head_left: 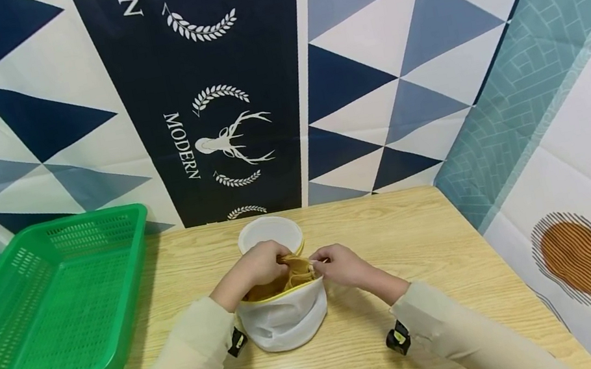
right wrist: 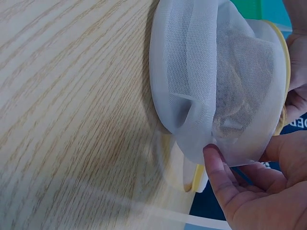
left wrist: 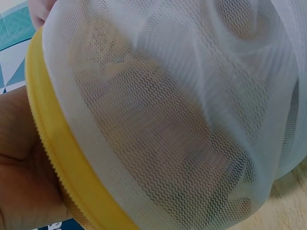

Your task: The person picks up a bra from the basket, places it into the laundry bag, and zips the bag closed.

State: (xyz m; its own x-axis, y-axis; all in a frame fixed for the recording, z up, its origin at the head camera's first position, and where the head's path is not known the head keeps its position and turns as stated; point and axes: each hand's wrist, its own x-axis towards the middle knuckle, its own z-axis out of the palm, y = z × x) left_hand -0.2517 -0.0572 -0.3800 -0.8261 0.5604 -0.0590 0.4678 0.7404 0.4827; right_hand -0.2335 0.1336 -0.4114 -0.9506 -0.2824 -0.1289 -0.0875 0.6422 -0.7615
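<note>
A white mesh laundry bag (head_left: 287,324) with a yellow zipper edge stands unzipped on the table. Its round white mesh lid (head_left: 268,232) is folded back on the far side. Mustard-coloured cloth (head_left: 297,268) bunches up at the mouth and shows dimly through the mesh. My left hand (head_left: 262,264) reaches over the opening and grips that cloth, its fingertips partly hidden. On the right side of the rim, my right hand (head_left: 342,265) pinches the bag's wall, thumb outside, as the right wrist view shows. Mesh (left wrist: 192,105) covers most of the left wrist view.
A green plastic basket (head_left: 133,292) with perforated sides sits at the left of the wooden table (head_left: 398,226). Patterned cloth (head_left: 228,137) hangs behind the table, and another printed sheet (head_left: 563,190) hangs along the right side.
</note>
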